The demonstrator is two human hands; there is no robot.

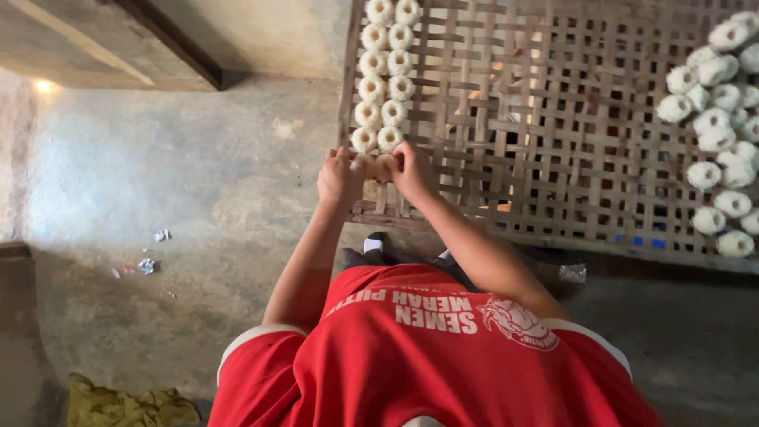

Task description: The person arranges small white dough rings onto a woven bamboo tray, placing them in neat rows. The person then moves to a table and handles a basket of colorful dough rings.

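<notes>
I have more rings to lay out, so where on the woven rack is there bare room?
The woven rack is bare across its wide middle, between the two columns of rings at its left edge and the heaped rings at its right. The near-left corner is crowded by the left hand and right hand.

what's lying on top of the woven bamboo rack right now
On the woven bamboo rack: two rows of pale ring-shaped pieces at one edge, and a loose pile of rings opposite. Left hand and right hand cover the nearest pieces.
</notes>
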